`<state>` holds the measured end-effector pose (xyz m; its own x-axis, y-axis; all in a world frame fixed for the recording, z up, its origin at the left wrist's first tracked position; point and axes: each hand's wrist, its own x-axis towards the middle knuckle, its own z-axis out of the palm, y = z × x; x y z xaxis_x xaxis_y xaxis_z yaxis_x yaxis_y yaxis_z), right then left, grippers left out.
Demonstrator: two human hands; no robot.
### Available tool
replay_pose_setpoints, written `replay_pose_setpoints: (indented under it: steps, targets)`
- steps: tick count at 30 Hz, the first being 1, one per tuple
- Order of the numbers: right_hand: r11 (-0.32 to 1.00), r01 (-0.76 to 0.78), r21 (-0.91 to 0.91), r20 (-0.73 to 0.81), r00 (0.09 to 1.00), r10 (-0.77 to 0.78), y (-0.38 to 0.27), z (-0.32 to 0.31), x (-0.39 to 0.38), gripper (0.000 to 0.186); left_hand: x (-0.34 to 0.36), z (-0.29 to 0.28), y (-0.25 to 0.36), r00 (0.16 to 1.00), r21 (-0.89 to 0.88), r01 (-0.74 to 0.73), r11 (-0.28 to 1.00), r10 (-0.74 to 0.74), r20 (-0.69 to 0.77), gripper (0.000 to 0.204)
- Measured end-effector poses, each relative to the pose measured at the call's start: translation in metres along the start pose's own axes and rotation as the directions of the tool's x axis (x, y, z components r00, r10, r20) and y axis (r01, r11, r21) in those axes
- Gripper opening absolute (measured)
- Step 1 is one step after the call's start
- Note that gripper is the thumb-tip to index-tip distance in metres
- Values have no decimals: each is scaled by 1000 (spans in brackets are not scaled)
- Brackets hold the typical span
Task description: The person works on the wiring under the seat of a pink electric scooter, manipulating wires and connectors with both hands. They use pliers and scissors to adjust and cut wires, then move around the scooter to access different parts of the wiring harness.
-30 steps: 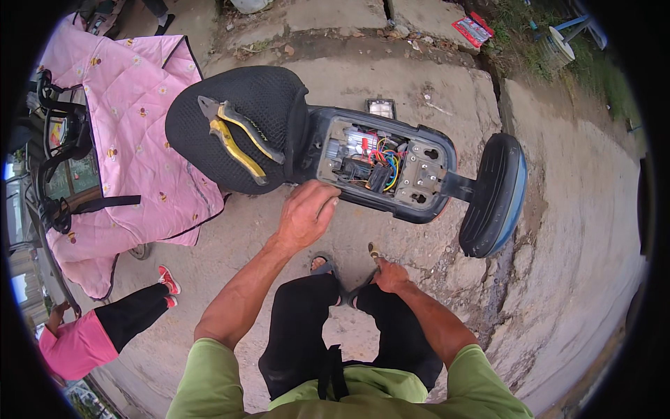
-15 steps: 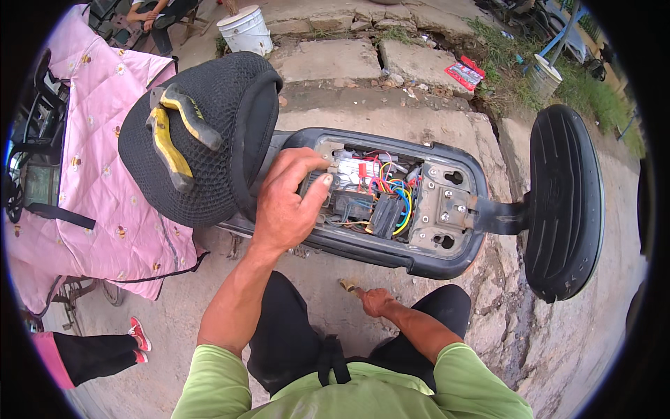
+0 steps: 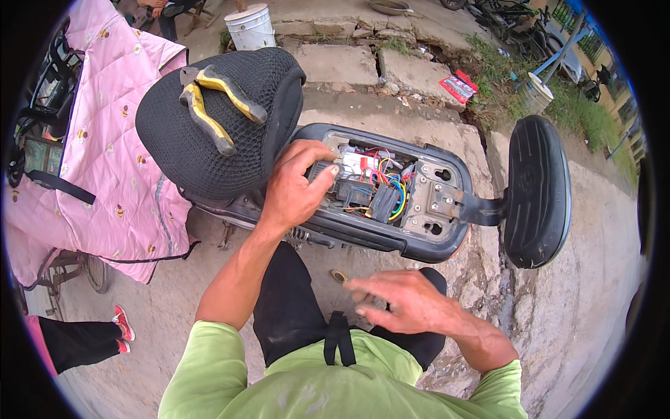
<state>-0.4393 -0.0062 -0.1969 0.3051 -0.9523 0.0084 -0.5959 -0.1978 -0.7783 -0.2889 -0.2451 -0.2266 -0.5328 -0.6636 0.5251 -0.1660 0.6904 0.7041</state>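
Observation:
My left hand (image 3: 296, 187) rests at the left end of an electric bike's open seat compartment (image 3: 457, 241). Its thumb and forefinger are spread beside a dark block; its other fingers are mostly hidden. Inside lies a tangle of red, yellow and blue wires (image 3: 396, 187) with black boxes (image 3: 384, 202) and a silvery part. My right hand (image 3: 401, 299), a little blurred, hovers over my right thigh with its fingers stretched out. Just beyond its fingertips is a small tan ring (image 3: 339, 276), like a tape roll; whether it lies on the ground I cannot tell.
Yellow-handled pliers (image 3: 209, 105) lie on the black mesh-covered seat (image 3: 164, 150). A black backrest (image 3: 537, 192) stands out at right. Pink quilted cloth (image 3: 118, 174) hangs over a vehicle at left. A white bucket (image 3: 251, 29) and broken paving lie beyond; another person's legs (image 3: 77, 342) show lower left.
My right hand has risen and come away from the tan ring, its fingers now spread. My left hand stays at the compartment's end. The view has shifted slightly.

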Motion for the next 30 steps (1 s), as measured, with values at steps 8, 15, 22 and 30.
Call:
replay_pose_setpoints:
  steps: [8,15,22,30]
  targets:
    - [757,-298,-581,-425,905,30,10,-77,43,55,0,-2,-8,999,-113,6,994,-10,-42,14]
    - [761,-225,-608,-325,946,21,20,-86,52,58,0,-2,-9,999,-131,-8,991,2,-46,11]
    - [832,-137,-537,-373,924,-88,36,-86,49,58,1,-3,0,989,54,-116,992,110,97,24]
    - [858,-93,-505,-417,897,-148,43,-82,46,56,13,4,15,910,162,-302,939,234,343,49]
